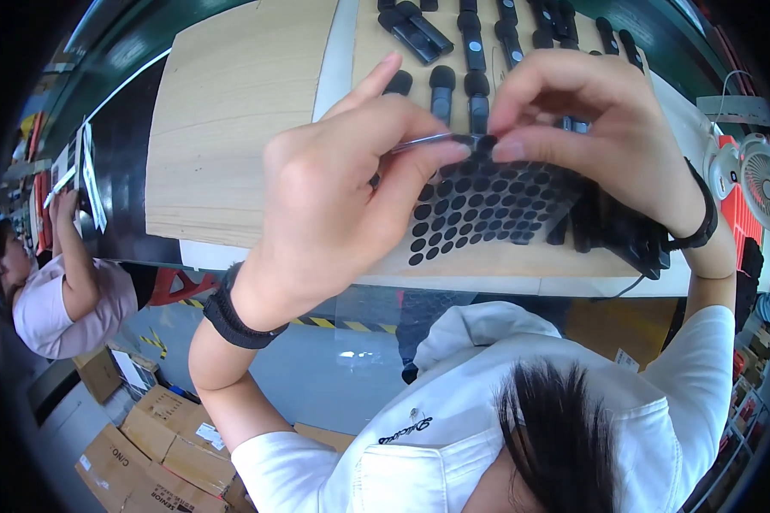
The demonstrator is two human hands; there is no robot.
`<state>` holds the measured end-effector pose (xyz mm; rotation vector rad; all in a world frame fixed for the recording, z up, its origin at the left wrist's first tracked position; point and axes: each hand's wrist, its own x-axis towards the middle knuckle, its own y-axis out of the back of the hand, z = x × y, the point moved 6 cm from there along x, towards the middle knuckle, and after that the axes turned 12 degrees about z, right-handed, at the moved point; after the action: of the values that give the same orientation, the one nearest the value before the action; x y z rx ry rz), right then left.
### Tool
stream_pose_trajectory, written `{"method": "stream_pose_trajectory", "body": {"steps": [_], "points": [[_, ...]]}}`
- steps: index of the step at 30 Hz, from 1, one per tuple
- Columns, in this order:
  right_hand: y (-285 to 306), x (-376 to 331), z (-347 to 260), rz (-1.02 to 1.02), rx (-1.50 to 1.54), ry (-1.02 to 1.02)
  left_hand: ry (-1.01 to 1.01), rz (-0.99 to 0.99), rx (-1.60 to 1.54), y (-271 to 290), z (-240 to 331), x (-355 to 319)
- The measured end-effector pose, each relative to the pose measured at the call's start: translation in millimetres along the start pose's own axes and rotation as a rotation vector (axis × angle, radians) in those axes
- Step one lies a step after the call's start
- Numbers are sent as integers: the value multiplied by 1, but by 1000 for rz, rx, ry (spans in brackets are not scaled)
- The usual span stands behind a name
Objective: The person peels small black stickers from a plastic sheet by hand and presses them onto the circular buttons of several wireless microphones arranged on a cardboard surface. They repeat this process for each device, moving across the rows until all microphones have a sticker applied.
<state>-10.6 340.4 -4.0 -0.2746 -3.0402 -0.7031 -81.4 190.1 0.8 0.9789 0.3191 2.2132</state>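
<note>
A see-through sheet with rows of black round stickers (479,203) hangs from my hands above the workbench. My left hand (338,184) pinches its upper edge between thumb and forefinger. Close beside that grip, the thumb and forefinger of my right hand (603,124) are pressed together at a black sticker on the same edge; whether it has come off the sheet I cannot tell. Just beyond my fingers, small black microphone-like devices (441,92) with rounded tops lie in rows. My fingers partly hide the nearest ones.
A pale wooden board (239,120) covers the bench on the left. Dark devices with a cable (629,235) lie by my right forearm. A white fan (760,175) stands at the far right. Another person (77,291) works at the left. Cardboard boxes (167,427) sit on the floor.
</note>
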Motion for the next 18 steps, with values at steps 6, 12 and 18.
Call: {"method": "stream_pose_trajectory", "body": {"steps": [6,12,18], "points": [[5,2,-8,-113,29,76,111,-37,-44,-1,0,-3],[33,55,-12,-18,29,336,169,-244,-158,-18,-33,12],[-4,100,27,-240,-302,461,358,-354,-303,-50,-72,23]]}}
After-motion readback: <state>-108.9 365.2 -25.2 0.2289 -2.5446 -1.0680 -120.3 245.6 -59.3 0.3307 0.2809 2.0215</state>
